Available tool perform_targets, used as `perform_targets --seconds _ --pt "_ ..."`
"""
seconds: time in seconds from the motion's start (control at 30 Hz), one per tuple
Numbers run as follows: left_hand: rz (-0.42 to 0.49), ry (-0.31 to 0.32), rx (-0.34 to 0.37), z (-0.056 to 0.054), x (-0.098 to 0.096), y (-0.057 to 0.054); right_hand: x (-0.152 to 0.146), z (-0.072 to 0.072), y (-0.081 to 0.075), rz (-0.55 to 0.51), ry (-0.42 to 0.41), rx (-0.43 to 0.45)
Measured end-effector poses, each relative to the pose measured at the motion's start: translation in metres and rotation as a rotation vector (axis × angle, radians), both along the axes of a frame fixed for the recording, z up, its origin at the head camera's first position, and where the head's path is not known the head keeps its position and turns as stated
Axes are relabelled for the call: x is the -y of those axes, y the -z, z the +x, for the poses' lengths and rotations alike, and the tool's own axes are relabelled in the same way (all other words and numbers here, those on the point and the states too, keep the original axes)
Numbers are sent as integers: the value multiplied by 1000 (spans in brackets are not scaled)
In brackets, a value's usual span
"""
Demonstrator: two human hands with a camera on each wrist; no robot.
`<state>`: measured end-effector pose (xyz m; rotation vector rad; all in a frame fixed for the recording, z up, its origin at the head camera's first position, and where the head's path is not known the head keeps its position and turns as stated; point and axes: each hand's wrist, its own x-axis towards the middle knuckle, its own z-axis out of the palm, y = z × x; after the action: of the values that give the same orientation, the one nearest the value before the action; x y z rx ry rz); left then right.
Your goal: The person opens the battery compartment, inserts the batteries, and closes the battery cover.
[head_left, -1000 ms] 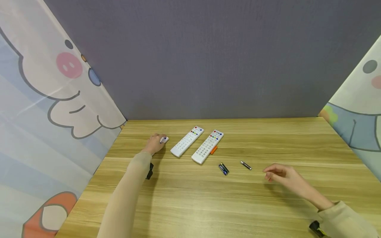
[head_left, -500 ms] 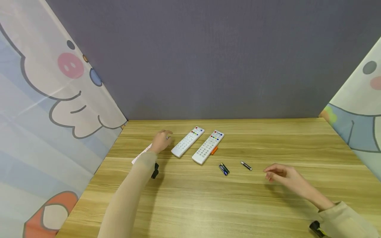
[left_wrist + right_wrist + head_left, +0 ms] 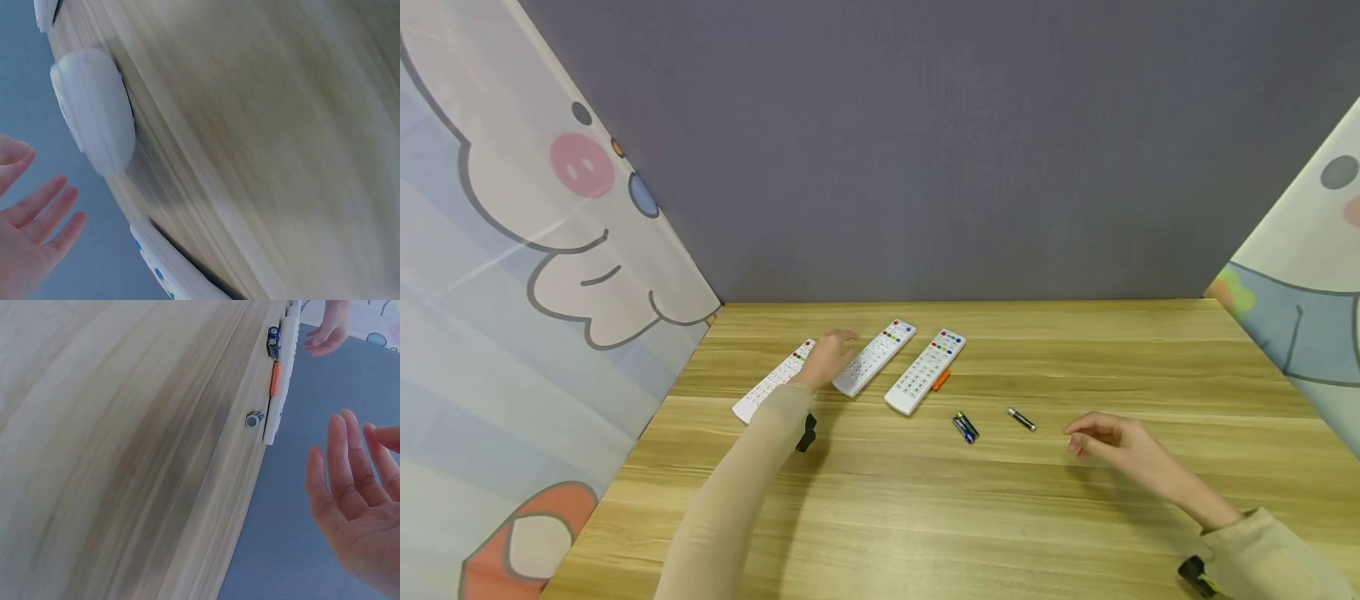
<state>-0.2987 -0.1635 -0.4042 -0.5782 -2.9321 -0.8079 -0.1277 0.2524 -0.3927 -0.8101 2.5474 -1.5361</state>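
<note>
Three white remote controls lie slanted on the wooden table. My left hand [image 3: 829, 357] hovers between the left remote [image 3: 769, 385] and the middle remote [image 3: 874, 358], overlapping both in the head view. Its fingers [image 3: 49, 219] are spread and hold nothing in the left wrist view. Further right lies the third remote [image 3: 923, 372], an orange battery [image 3: 941, 380] against its right side. My right hand [image 3: 1108, 442] is held over the table at the right, fingers relaxed, nothing in them. Nearest to it is a single dark battery with silver ends [image 3: 1021, 418].
Two batteries [image 3: 966, 427] lie side by side in front of the third remote. A grey panel [image 3: 955, 150] stands along the table's far edge. Cartoon-printed curtains [image 3: 497, 275] hang at both sides. The wooden table [image 3: 925, 517] stretches toward me.
My left hand has let go of the left remote, which stays on the table. The hand has lifted and moved right toward the middle remote. My right hand stays in place.
</note>
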Motion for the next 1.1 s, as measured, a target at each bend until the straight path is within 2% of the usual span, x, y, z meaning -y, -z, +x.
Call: perform_targets --seconds 0.23,0.43,0.53,0.83,1.1 --pt "-33 9 31 2 -11 3 1 0 -1 6 4 5" --pt "-118 53 -54 3 -19 6 2 0 -1 10 6 4" --pt "-153 66 -55 3 -21 9 2 0 -1 9 8 10" --pt "-187 88 -21 3 -25 15 2 0 0 7 10 6" --pt "-178 85 58 3 -26 19 2 -1 1 2 8 5"
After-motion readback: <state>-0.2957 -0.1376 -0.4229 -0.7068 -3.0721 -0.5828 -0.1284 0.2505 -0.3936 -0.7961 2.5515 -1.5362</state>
